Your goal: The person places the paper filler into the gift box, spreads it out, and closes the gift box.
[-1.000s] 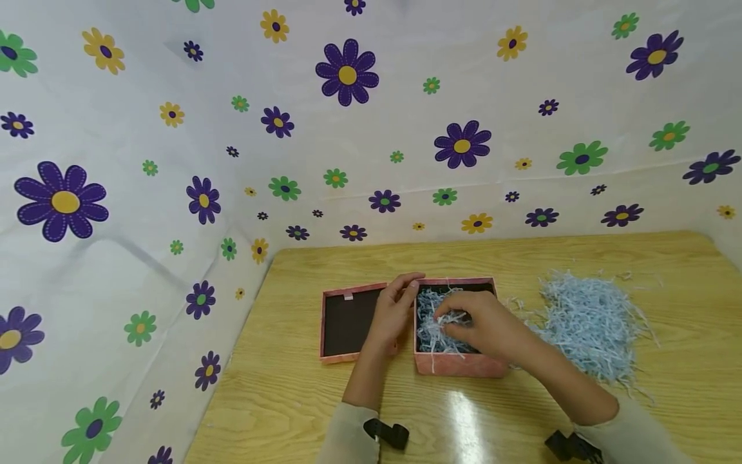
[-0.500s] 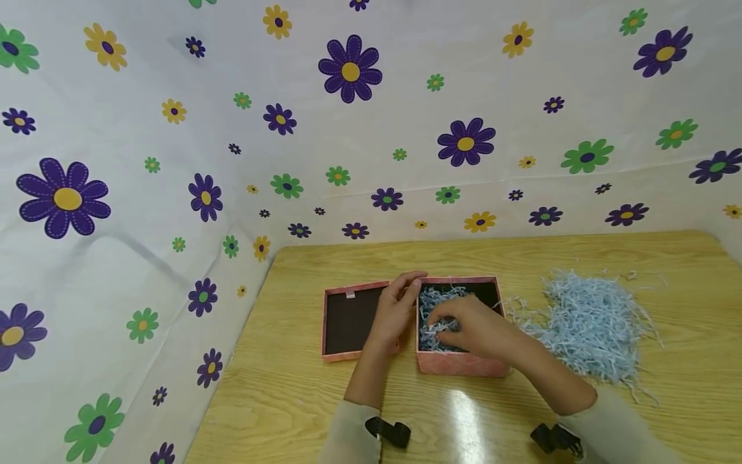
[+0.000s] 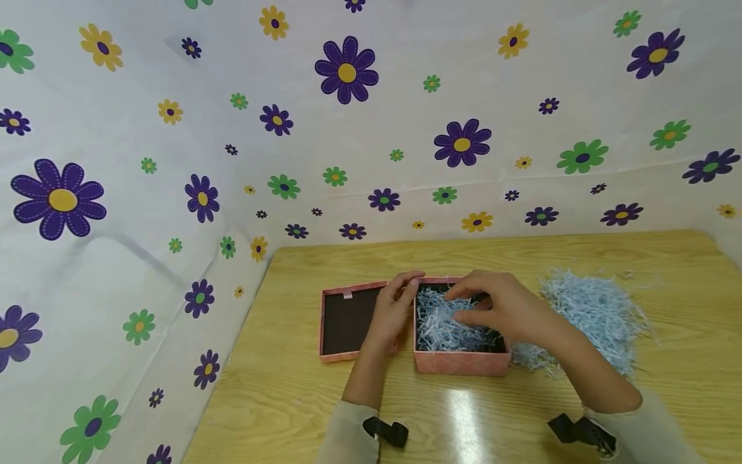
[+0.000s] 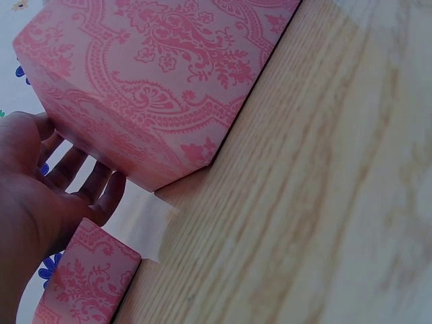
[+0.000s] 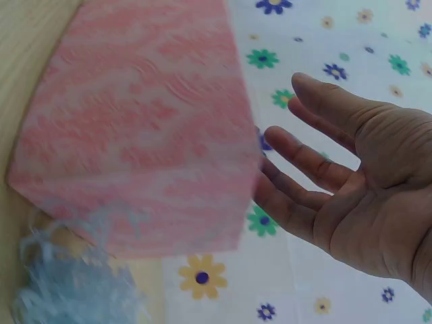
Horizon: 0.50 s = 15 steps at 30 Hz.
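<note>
up off the blue shreds comes my right hand, fingers parted, gripping nothing.
my left hand rests loosely against the pink box.

- The left sleeve is a pale, creamy colour, and it looks plain.
- The right sleeve is the same pale colour.
- Both sleeves stop partway along the arm, so the wrists are bare.
- A black strap is on the left sleeve near its edge, and its end sticks out.
- Another black band is on the right sleeve, with an end poking out too.
- The left hand is bare.
- The right hand is bare, with little lines across the palm.
</note>
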Motion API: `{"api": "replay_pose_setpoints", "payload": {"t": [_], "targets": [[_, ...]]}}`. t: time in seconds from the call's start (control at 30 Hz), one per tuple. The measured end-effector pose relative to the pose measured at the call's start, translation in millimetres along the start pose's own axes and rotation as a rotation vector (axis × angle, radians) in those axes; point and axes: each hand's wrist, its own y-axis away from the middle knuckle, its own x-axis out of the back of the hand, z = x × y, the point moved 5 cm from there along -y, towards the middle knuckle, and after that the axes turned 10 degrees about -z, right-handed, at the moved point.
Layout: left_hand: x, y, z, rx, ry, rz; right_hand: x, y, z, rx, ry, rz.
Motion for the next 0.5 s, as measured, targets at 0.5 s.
{"api": "replay_pose_setpoints", "payload": {"t": [0.5], "targets": [[0.5,0.5,-0.5,-0.005,-0.004,0.007,39,74.4,56,-0.023,0.064,0.062]]}}
